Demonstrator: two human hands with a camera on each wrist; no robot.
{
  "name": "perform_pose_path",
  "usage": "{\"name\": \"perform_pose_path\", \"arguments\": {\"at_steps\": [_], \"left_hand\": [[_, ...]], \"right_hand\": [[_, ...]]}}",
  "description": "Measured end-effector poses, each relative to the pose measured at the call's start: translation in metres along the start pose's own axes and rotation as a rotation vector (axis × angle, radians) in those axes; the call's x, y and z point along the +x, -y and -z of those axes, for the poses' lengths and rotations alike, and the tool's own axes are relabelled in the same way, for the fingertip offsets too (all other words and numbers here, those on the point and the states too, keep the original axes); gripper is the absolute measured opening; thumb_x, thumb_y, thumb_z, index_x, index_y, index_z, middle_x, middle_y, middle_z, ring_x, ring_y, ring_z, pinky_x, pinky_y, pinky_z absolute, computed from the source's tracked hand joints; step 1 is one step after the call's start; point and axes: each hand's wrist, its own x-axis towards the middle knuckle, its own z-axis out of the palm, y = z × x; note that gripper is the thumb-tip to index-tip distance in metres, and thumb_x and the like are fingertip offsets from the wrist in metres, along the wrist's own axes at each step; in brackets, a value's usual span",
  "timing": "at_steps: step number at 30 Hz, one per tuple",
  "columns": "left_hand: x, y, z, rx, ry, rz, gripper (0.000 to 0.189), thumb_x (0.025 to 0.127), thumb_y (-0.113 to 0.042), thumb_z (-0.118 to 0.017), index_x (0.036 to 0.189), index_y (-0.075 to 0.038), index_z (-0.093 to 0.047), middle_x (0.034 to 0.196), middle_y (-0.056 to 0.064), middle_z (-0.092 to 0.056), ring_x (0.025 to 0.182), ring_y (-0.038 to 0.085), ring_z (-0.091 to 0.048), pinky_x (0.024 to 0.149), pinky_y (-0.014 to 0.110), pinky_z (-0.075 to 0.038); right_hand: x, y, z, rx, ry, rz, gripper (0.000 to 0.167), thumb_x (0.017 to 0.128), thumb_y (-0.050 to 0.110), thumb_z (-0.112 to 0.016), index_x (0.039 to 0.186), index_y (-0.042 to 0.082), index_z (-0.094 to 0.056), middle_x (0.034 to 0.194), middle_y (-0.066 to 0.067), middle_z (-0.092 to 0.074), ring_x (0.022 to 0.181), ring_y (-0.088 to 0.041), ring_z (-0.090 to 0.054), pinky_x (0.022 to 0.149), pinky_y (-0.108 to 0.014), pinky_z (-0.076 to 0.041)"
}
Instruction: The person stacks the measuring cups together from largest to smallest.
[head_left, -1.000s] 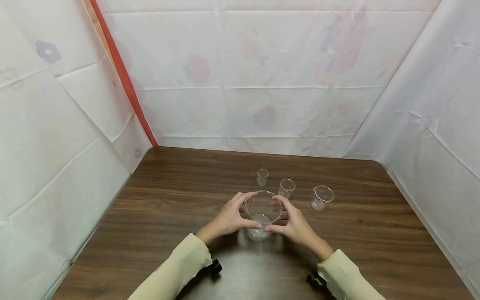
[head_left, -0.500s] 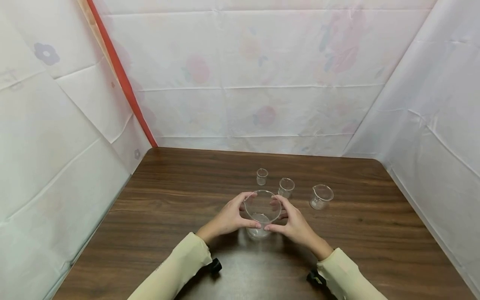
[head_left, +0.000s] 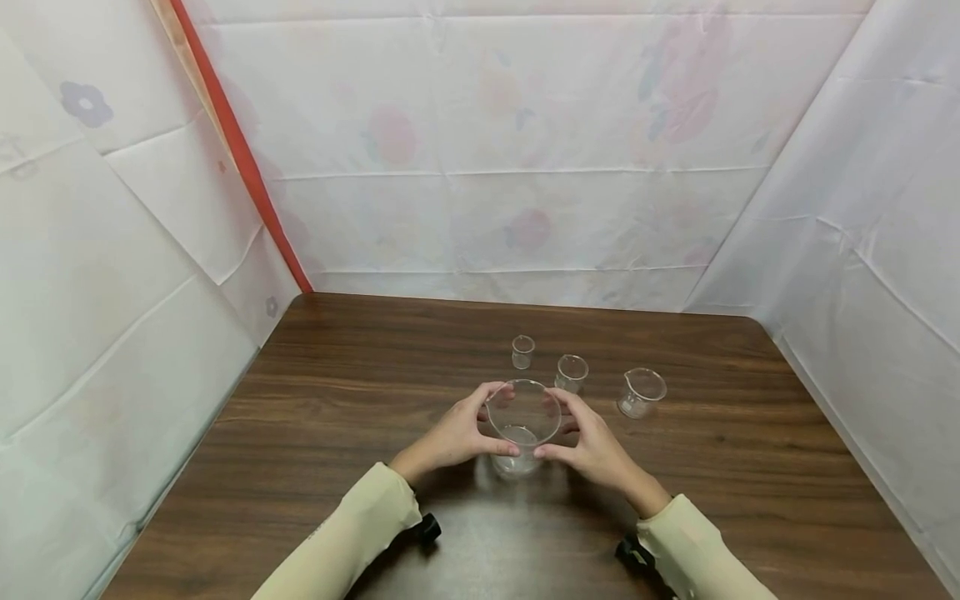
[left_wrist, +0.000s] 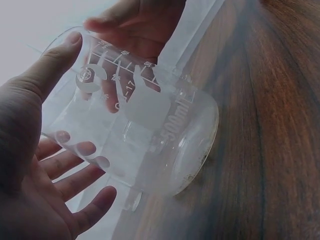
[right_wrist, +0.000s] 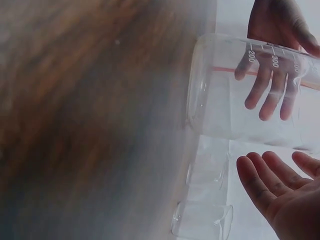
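Around the big glass beaker [head_left: 521,427] I've got two bare hands, one on either flank, and it looks to be standing upright on the wood table [head_left: 360,358] between them. Left hand [head_left: 453,435]: fingers long and loose about the glass, thumb round the near side; whether they press at all, I can't tell. Right hand [head_left: 596,446]: its own wrist view gives me a gap between fingers and glass, so those are slack and gripping nothing.

Now, handling! It's rigid, clear glass, marked 500 ml, and seemingly empty, so I'd call it fairly light, dead stiff, slick on the sides and unforgiving of a knock. I'd take it by the side wall, palms facing, below that thin rim, with no hard squeeze.

And traffic: just beyond the big one, a touch to its right, comes the mid-sized beaker [head_left: 572,374], partly behind the right fingertips; that's the clink I'd worry about. Straight beyond the big one, farther off, the smallest beaker [head_left: 522,352]. Out to its right, well apart, the next-largest beaker [head_left: 642,393], in the way only if the right elbow or hand swings wide.
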Motion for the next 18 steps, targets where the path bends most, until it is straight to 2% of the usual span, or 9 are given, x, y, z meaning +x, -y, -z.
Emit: {"name": "perform_pose_path", "arguments": {"at_steps": [5, 8, 10, 14, 18], "left_hand": [[0.0, -0.001, 0.0, -0.002, 0.002, 0.004, 0.087, 0.074, -0.034, -0.085, 0.146, -0.017, -0.04, 0.14, 0.006, -0.055, 0.124, 0.02, -0.055, 0.094, 0.036, -0.048], [0.0, 0.001, -0.001, -0.006, -0.003, -0.006, 0.087, 0.074, -0.032, -0.086, 0.146, -0.014, -0.041, 0.142, 0.008, -0.054, 0.124, 0.021, -0.054, 0.093, 0.034, -0.048], [0.001, 0.002, -0.001, -0.014, -0.003, -0.008, 0.087, 0.073, -0.03, -0.086, 0.146, -0.013, -0.042, 0.143, 0.009, -0.053, 0.124, 0.021, -0.054, 0.094, 0.034, -0.047], [0.002, 0.002, -0.001, -0.02, -0.005, -0.008, 0.086, 0.073, -0.029, -0.087, 0.145, -0.013, -0.042, 0.144, 0.007, -0.052, 0.125, 0.021, -0.054, 0.094, 0.033, -0.047], [0.002, 0.002, -0.002, -0.025, -0.005, -0.002, 0.086, 0.073, -0.028, -0.086, 0.145, -0.012, -0.042, 0.144, 0.004, -0.052, 0.126, 0.021, -0.053, 0.095, 0.034, -0.047]], "right_hand": [[0.001, 0.002, 0.005, -0.009, -0.011, 0.031, 0.076, 0.077, 0.012, -0.083, 0.141, 0.002, -0.043, 0.131, -0.023, -0.056, 0.103, -0.033, -0.061, 0.08, -0.039, -0.057], [0.002, 0.001, 0.008, -0.006, -0.028, 0.071, 0.073, 0.078, 0.014, -0.082, 0.139, 0.002, -0.045, 0.129, -0.023, -0.058, 0.109, -0.037, -0.058, 0.08, -0.035, -0.057], [0.003, 0.0, 0.01, 0.003, -0.045, 0.097, 0.07, 0.078, 0.013, -0.081, 0.138, 0.002, -0.046, 0.126, -0.024, -0.059, 0.109, -0.041, -0.058, 0.08, -0.034, -0.057], [0.005, 0.0, 0.013, -0.002, -0.091, 0.148, 0.065, 0.08, 0.008, -0.079, 0.136, 0.0, -0.047, 0.122, -0.025, -0.059, 0.104, -0.037, -0.061, 0.077, -0.034, -0.057], [0.009, 0.004, 0.018, -0.004, -0.108, 0.139, 0.057, 0.084, 0.004, -0.073, 0.135, -0.001, -0.047, 0.124, -0.024, -0.059, 0.105, -0.037, -0.062, 0.079, -0.041, -0.057]]}}
